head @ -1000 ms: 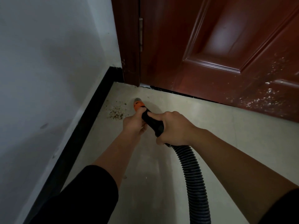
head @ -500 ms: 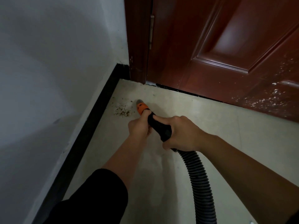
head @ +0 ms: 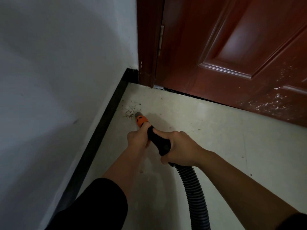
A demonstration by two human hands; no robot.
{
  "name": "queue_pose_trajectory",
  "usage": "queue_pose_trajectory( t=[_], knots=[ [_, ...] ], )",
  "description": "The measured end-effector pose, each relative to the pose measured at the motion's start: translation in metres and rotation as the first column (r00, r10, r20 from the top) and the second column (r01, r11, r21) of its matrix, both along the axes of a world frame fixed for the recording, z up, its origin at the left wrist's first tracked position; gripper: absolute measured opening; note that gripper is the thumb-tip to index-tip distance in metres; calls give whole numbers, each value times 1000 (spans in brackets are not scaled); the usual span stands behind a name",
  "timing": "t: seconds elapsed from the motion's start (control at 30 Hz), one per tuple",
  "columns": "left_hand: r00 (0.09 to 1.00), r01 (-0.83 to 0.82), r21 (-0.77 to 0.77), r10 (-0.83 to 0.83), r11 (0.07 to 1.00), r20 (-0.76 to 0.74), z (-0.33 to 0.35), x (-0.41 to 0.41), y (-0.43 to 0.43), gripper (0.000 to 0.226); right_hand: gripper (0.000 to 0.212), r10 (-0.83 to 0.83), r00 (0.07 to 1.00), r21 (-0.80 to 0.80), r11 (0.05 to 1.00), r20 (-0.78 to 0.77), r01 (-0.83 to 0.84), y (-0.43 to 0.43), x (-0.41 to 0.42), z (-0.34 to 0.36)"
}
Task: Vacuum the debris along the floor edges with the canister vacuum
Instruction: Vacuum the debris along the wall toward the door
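Debris (head: 131,112) lay by the black baseboard (head: 99,135), far-left of the grip. The nozzle (head: 140,119) tip sat just right of it, long axis aimed far-left at the pile. Left hand (head: 137,140), nearer the debris, curled round the nozzle; right hand (head: 180,147) gripped the handle (head: 159,143), w/ hose (head: 194,193) trailing near-right.

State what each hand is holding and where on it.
Both hold the vacuum wand. The left hand grips it just behind the orange collar; the right hand wraps the black handle, just ahead of the ribbed hose.
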State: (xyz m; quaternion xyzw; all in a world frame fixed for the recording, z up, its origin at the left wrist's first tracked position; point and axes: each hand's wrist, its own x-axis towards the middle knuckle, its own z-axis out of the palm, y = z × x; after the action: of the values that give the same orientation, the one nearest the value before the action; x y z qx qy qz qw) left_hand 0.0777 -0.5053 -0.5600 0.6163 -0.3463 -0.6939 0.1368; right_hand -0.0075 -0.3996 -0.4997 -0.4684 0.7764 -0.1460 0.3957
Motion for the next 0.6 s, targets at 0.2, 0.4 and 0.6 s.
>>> queue_pose_trajectory(
  t=[0.2, 0.4, 0.6],
  knots=[
    [1000, 9, 3, -9, 1000, -6, -11, 11, -11, 30, 101, 23, 999, -6, 1000, -35, -23, -8, 11, 1],
    [1000, 13, -24, -14, 1000, -25, -20, 25, -20, 34, 101, 71, 996, -8, 997, -62, -71, -15, 23, -1],
    [998, 41, -30, -42, 999, -38, -24, 38, -27, 43, 102, 79, 995, -44, 996, -63, -82, -21, 33, -14]
  ],
)
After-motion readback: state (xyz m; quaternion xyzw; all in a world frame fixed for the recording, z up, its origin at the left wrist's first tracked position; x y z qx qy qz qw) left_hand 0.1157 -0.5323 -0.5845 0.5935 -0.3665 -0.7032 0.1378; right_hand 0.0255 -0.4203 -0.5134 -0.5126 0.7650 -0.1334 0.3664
